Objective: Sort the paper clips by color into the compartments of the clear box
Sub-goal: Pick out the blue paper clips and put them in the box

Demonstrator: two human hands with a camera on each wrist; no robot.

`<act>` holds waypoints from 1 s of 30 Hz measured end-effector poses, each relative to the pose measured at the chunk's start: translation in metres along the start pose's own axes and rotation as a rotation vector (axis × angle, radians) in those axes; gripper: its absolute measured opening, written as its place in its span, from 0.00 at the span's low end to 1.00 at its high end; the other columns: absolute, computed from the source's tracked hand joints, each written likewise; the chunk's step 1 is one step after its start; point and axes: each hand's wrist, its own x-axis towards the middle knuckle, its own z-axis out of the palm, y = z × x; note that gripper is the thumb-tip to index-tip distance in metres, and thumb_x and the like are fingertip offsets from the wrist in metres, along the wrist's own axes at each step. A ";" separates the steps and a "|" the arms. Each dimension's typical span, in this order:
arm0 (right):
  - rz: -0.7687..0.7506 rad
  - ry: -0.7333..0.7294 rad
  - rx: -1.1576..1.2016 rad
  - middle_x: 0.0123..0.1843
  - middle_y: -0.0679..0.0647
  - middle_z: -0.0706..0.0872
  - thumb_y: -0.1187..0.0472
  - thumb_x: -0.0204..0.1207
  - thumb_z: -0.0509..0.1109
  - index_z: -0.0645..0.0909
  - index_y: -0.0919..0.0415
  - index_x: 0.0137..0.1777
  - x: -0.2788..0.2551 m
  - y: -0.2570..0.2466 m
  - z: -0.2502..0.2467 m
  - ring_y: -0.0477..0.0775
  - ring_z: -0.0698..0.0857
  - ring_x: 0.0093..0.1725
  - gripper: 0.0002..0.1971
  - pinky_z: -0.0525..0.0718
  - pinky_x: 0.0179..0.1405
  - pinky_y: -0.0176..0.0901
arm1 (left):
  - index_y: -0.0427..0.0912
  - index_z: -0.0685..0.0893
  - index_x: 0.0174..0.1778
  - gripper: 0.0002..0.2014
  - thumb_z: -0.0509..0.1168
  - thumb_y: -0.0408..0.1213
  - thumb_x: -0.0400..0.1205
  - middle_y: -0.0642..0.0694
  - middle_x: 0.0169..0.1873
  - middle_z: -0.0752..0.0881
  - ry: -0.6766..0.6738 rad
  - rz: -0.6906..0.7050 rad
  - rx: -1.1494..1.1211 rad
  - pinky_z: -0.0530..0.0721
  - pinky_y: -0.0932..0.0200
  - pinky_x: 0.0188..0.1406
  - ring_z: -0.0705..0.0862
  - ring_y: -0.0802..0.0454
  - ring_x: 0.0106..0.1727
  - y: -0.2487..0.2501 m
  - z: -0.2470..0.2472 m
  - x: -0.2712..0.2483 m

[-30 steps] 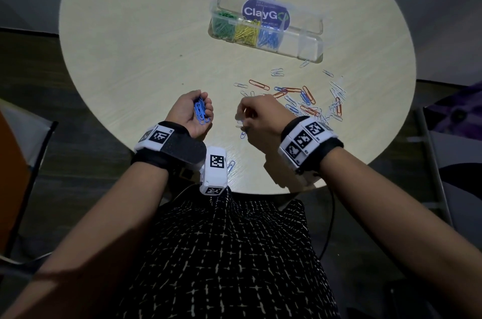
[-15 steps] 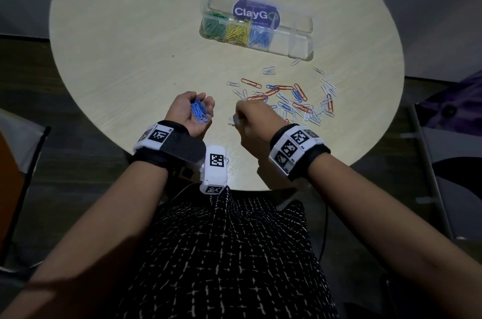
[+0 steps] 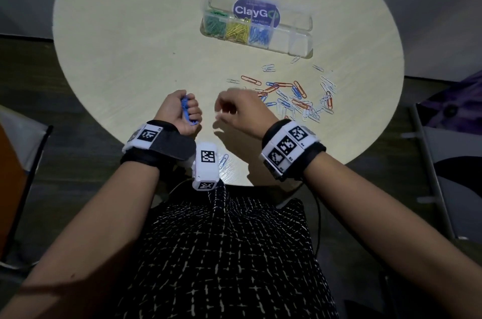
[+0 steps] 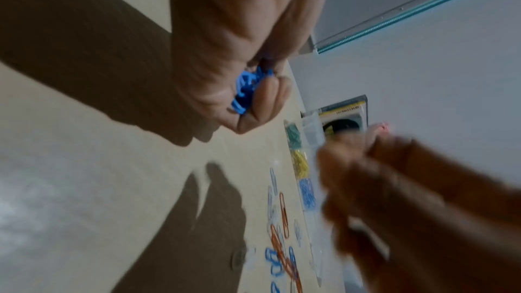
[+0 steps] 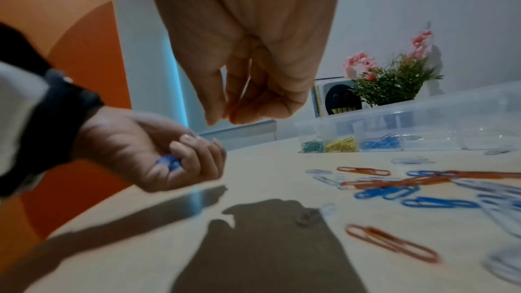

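head view: left fingers [image 3: 191,107] clench blue clips [image 3: 185,112]; right fingers [image 3: 221,107] curled, contents unclear.

Round pale wooden table [image 3: 130,39]; potted plant with pink flowers [image 5: 394,81] at far edge, just beside small book with dark grinning face [image 5: 335,97]; orange wall panel [image 5: 56,19] behind
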 end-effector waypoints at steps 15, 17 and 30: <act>-0.034 -0.345 -0.255 0.48 0.57 0.83 0.69 0.74 0.63 0.77 0.60 0.42 -0.034 0.030 0.038 0.60 0.80 0.49 0.04 0.78 0.45 0.49 | 0.46 0.65 0.27 0.20 0.48 0.43 0.88 0.53 0.09 0.65 0.070 0.064 -0.033 0.58 0.70 0.09 0.63 0.58 0.08 0.009 -0.010 -0.002; 0.124 -0.175 -0.112 0.46 0.53 0.85 0.68 0.75 0.62 0.77 0.57 0.41 -0.031 0.037 0.024 0.55 0.82 0.46 0.06 0.79 0.44 0.44 | 0.46 0.65 0.27 0.20 0.48 0.42 0.88 0.53 0.09 0.65 0.073 0.066 -0.021 0.58 0.69 0.09 0.63 0.58 0.08 0.005 -0.003 0.000; 0.380 -0.077 -0.196 0.56 0.64 0.85 0.67 0.77 0.66 0.82 0.69 0.51 0.002 0.090 -0.032 0.64 0.82 0.59 0.07 0.79 0.54 0.47 | 0.41 0.72 0.33 0.18 0.47 0.37 0.89 0.48 0.19 0.77 0.109 0.069 -0.020 0.71 0.75 0.13 0.78 0.57 0.15 -0.022 0.058 0.008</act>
